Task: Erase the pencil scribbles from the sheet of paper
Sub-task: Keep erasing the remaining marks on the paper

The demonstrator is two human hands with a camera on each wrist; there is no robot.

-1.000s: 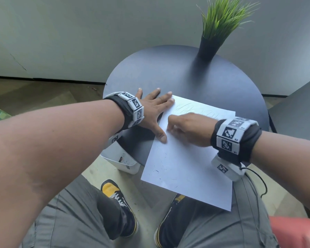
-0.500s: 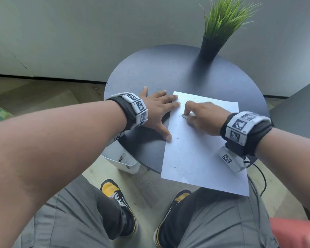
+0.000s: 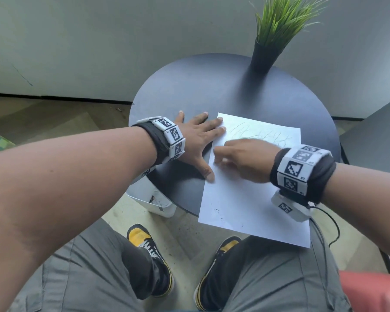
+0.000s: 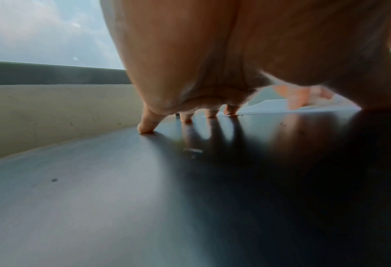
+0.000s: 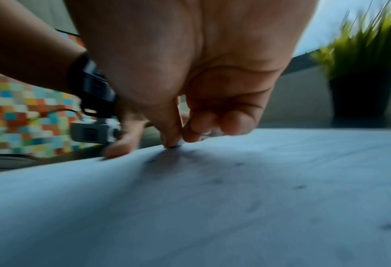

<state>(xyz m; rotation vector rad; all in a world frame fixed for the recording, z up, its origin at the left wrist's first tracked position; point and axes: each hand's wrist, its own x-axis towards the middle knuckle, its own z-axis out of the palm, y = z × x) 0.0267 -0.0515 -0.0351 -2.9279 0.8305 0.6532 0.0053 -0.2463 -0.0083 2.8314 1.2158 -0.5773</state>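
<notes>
A white sheet of paper (image 3: 252, 199) lies on the round dark table (image 3: 212, 86), its near end hanging over the edge. Faint pencil scribbles (image 3: 257, 132) run across its far end, and small dark specks dot its near part. My left hand (image 3: 203, 145) lies flat with fingers spread, fingertips and thumb pressing the sheet's left edge; the fingertips (image 4: 145, 129) show on the table in the left wrist view. My right hand (image 3: 217, 158) is curled over the sheet, just below the scribbles. Its thumb and forefinger pinch a small pale eraser (image 5: 178, 143) against the paper (image 5: 235, 198).
A grass-like plant in a black pot (image 3: 268, 48) stands at the table's far side. A white bin (image 3: 160, 204) sits on the floor under the table's left edge. A dark surface (image 3: 376, 136) lies to the right, a red seat (image 3: 374, 291) at bottom right.
My right hand went from the sheet's left middle up toward the scribbles and has come back down and left, blurred in motion. The left hand has kept its place on the sheet's edge.
</notes>
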